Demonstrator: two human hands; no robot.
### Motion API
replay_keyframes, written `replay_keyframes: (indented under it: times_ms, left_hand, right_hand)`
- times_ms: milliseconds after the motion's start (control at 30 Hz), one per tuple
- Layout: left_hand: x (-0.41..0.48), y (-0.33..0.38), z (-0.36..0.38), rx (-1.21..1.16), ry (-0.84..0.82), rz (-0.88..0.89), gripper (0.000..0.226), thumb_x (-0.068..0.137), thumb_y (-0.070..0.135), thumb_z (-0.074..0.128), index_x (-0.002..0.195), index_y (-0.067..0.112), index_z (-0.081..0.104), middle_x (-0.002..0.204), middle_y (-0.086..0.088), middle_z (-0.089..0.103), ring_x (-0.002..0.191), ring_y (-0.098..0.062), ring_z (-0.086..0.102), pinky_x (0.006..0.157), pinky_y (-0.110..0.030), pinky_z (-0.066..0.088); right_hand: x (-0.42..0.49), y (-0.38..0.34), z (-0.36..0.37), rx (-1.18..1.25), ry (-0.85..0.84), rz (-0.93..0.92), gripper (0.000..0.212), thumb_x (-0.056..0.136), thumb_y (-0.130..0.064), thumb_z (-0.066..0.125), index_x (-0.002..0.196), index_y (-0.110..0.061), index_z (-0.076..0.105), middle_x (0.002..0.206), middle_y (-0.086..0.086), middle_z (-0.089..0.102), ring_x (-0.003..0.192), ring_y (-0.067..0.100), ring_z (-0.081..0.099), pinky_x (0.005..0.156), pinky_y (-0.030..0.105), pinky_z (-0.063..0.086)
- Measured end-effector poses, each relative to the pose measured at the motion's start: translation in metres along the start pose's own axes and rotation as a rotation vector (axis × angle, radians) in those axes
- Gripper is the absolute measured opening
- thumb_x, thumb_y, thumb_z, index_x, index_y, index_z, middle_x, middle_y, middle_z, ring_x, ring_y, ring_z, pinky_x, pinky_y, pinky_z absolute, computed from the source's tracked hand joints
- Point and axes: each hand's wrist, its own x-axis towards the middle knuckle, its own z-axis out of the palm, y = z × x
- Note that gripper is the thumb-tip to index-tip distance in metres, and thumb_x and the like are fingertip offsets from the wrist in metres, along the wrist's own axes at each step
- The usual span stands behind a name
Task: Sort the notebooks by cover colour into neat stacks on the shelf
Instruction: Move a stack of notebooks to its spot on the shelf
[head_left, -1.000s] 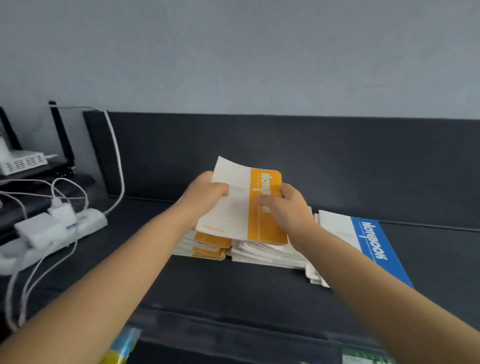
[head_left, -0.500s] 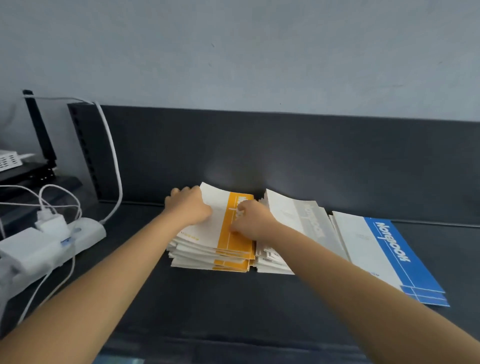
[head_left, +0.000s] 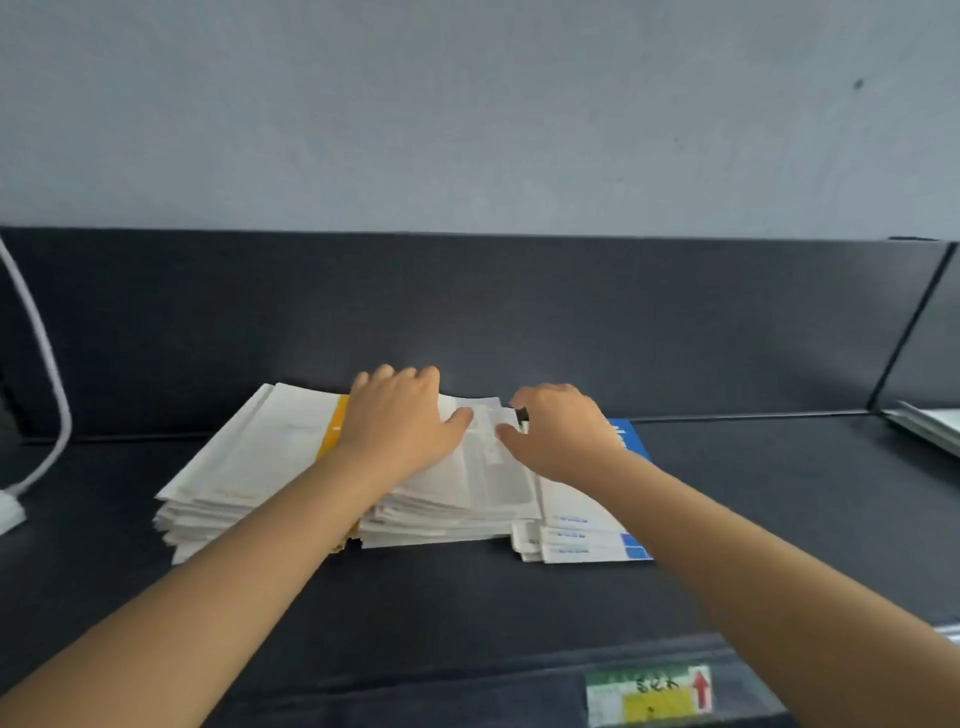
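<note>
— Left hand (head_left: 400, 423) rests spread on our grey stack (head_left: 483, 483); right hand (head_left: 563, 434) curls at its far edge, grip we cannot tell.
— Orange stack (head_left: 249, 467) just left of it, blue stack (head_left: 587, 540) just right, cable (head_left: 49, 364) well left.

We record three notebook stacks in a row on the shelf (head_left: 779, 519), close against the back panel (head_left: 623, 322): left stack (head_left: 249, 467), middle stack (head_left: 467, 499), right stack (head_left: 582, 535). The left hand (head_left: 400, 421) and right hand (head_left: 561, 431) rest on the middle stack, near its far edge. A cable (head_left: 47, 364) hangs well to the left. A label (head_left: 649, 693) sits on the shelf's front edge, toward the right.
</note>
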Motion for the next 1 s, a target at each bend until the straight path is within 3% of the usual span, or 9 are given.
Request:
replay_keyframes:
  times_ms: [167,467,733,933,1000]
  left_hand:
    - [-0.002,0.112,0.010,-0.019,-0.045,0.062,0.057,0.093,0.064,0.034,0.121,0.018,0.054,0.124,-0.001,0.061,0.118,-0.026,0.050,0.098,-0.038,0.035]
    - [0.009,0.306,0.025,-0.083,-0.123,0.115,0.067,0.092,0.067,0.031,0.132,0.016,0.048,0.132,-0.001,0.056,0.125,-0.026,0.045,0.102,-0.038,0.034]
    - [0.031,0.400,0.032,-0.118,-0.146,0.257,0.068,0.093,0.068,0.031,0.132,0.015,0.048,0.132,0.000,0.057,0.123,-0.025,0.046,0.101,-0.036,0.033]
    - [0.049,0.469,0.037,-0.249,-0.244,0.289,0.071,0.093,0.068,0.033,0.138,0.014,0.045,0.138,-0.001,0.054,0.130,-0.025,0.042,0.103,-0.036,0.033]
    - [0.054,0.497,0.039,-0.258,-0.265,0.303,0.070,0.093,0.067,0.033,0.138,0.015,0.045,0.137,-0.001,0.055,0.130,-0.025,0.042,0.103,-0.035,0.033]
  right_hand:
    - [-0.042,0.112,-0.027,-0.017,-0.074,0.138,0.041,0.093,-0.045,0.047,0.112,-0.011,0.059,0.105,0.004,0.063,0.105,0.025,0.054,0.078,0.032,0.043]
    - [-0.105,0.293,-0.061,-0.005,-0.193,0.232,0.049,0.090,-0.050,0.052,0.118,-0.010,0.056,0.114,0.006,0.062,0.114,0.025,0.050,0.089,0.035,0.045]
    - [-0.116,0.376,-0.079,0.009,-0.123,0.355,0.047,0.088,-0.049,0.053,0.115,-0.011,0.058,0.114,0.004,0.060,0.109,0.024,0.052,0.082,0.033,0.046]
    - [-0.125,0.446,-0.104,0.024,-0.064,0.506,0.041,0.093,-0.042,0.048,0.112,-0.008,0.061,0.100,0.007,0.067,0.089,0.025,0.061,0.075,0.031,0.049]
    - [-0.126,0.477,-0.112,-0.019,-0.073,0.547,0.041,0.096,-0.039,0.043,0.116,-0.008,0.060,0.109,0.009,0.065,0.096,0.027,0.060,0.079,0.031,0.047]
